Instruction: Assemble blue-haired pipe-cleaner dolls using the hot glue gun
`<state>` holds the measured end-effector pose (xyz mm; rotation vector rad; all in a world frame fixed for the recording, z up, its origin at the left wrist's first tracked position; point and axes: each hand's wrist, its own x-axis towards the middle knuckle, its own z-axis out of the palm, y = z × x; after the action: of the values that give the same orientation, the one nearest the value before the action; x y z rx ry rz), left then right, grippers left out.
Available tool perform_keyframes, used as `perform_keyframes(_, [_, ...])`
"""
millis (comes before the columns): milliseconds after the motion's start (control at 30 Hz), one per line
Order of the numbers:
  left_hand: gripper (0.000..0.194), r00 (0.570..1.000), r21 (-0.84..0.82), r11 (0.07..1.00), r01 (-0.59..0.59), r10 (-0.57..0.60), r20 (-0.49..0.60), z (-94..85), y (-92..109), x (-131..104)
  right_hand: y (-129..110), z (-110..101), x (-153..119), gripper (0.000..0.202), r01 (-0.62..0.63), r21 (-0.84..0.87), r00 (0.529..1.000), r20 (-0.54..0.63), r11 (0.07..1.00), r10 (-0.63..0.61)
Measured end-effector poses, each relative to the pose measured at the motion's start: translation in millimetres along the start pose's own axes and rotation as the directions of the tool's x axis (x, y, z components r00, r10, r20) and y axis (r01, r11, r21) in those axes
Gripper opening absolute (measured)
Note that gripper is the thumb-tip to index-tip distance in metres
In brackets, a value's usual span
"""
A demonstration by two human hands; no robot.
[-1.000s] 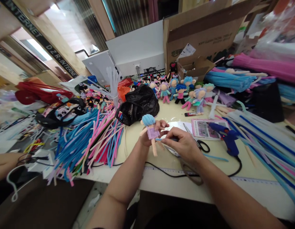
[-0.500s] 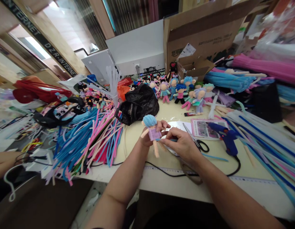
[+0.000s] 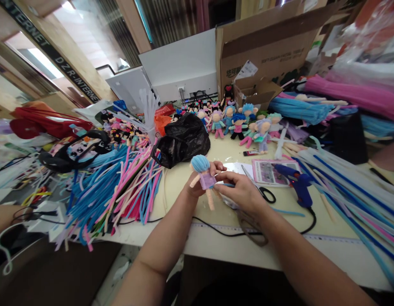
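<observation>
My left hand point(image 3: 197, 183) is closed around a small pipe-cleaner doll point(image 3: 207, 181) with blue hair, a purple top and bare beige arms and legs. The doll is held upright above the table, its back or side toward me. Against its waist my right hand point(image 3: 243, 190) pinches a blue pipe cleaner point(image 3: 227, 185), whose end meets the lower edge of the purple top. The fingers of my left hand are partly hidden behind the doll. Black-handled scissors point(image 3: 267, 195) lie just beyond my right hand, near a blue glue gun point(image 3: 297, 182).
Loose pipe cleaners point(image 3: 101, 191) pile up at left, with more strips point(image 3: 350, 191) at right. A black plastic bag point(image 3: 187, 140) sits ahead, before rows of finished dolls point(image 3: 238, 125). The glue gun's cable crosses the front. Cardboard boxes point(image 3: 263, 55) stand behind; another person's arm point(image 3: 5, 219) is at far left.
The view has shifted slightly, moving the background left. My hands stay at the doll's waist; the doll has turned and tilted a little, and my right fingers have shifted slightly along the blue pipe cleaner.
</observation>
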<state>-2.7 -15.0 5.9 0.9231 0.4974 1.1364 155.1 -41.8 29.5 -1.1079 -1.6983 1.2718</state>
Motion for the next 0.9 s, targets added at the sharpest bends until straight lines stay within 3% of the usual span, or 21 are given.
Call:
perform_keyframes(467, [0.033, 0.999, -0.012, 0.999, 0.044, -0.044, 0.014, 0.8, -4, 1, 6, -2, 7, 0.023, -0.166, 0.383, 0.978, 0.182, 0.909, 0.102])
perform_keyframes(600, [0.035, 0.999, 0.001, 0.999, 0.052, -0.052, 0.004, 2.4, -5, 1, 6, -1, 8, 0.025, -0.278, 0.434, 0.954, 0.229, 0.857, 0.194])
perform_keyframes(700, [0.031, 0.998, 0.006, 0.998, 0.058, -0.058, 0.000, 4.1, -5, 2, 8, -1, 9, 0.026, -0.335, 0.488, 0.924, 0.336, 0.806, 0.181])
perform_keyframes(800, [0.038, 0.990, 0.024, 0.993, 0.118, -0.116, -0.078, 3.2, -4, 3, 12, -3, 11, 0.030, -0.370, 0.526, 0.901, 0.405, 0.765, 0.157])
perform_keyframes(900, [0.040, 0.966, 0.088, 0.974, 0.207, -0.189, -0.178, -1.3, 1, 2, 17, -9, 15, 0.028, -0.373, 0.572, 0.911, 0.374, 0.730, 0.173])
